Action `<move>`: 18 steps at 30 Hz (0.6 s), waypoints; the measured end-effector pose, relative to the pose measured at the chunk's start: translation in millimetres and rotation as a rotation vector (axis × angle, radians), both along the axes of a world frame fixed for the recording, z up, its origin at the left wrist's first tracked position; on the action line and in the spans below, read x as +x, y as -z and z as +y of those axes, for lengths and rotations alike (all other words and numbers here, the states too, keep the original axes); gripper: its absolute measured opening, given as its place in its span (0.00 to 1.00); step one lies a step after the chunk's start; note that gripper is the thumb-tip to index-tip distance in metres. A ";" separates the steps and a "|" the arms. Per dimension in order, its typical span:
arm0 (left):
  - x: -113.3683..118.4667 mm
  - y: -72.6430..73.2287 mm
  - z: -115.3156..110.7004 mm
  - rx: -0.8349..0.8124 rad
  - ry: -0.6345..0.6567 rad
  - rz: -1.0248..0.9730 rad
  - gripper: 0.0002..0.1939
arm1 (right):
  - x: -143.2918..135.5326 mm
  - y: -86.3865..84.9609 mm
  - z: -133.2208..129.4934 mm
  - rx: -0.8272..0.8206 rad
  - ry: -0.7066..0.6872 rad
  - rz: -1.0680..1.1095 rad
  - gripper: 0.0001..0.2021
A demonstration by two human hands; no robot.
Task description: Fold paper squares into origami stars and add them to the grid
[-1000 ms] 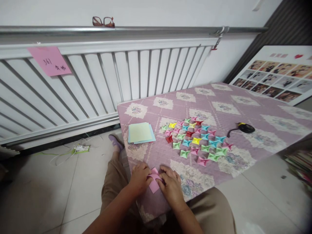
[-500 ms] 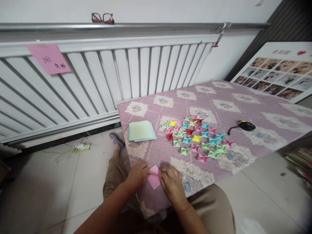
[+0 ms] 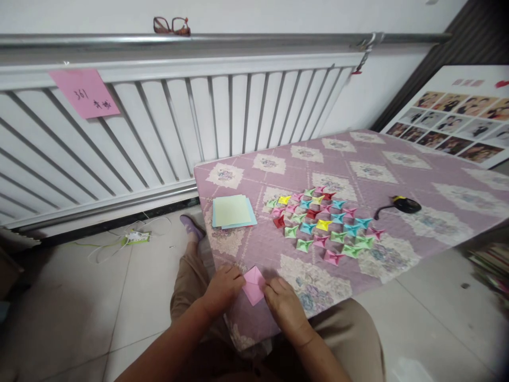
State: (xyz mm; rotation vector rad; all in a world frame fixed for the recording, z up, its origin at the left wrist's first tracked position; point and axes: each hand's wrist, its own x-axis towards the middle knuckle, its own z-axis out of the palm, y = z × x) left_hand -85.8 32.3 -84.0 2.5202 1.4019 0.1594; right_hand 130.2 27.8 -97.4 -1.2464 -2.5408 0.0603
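Note:
A folded pink paper (image 3: 254, 286) lies as a diamond near the table's front left corner, with crease lines on its upper part. My left hand (image 3: 226, 286) is closed on its left corner. At the right corner, my right hand (image 3: 283, 300) has its fingers pressed together on the paper's edge. Behind my hands rests a stack of square paper sheets (image 3: 233, 211), pale yellow on top with light blue beneath. Several small folded paper pieces (image 3: 324, 225) in pink, green, blue, yellow and red stand in rows to the right.
A purple patterned cloth covers the table (image 3: 254, 183). A black object with a thin tail (image 3: 406, 205) lies at the right. Behind stand a white radiator (image 3: 238, 111) with a pink note (image 3: 85, 94) and a photo board (image 3: 453, 119). Glasses (image 3: 172, 25) sit on the pipe.
My right hand's fingers have drawn slightly outward to the paper's right corner, and more of the pink paper shows flat. The whole view has shifted slightly.

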 end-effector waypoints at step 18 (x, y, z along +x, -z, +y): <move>0.8 1.6 -10.5 0.131 0.006 0.059 0.07 | 4.8 4.3 -6.3 0.042 -0.033 0.025 0.12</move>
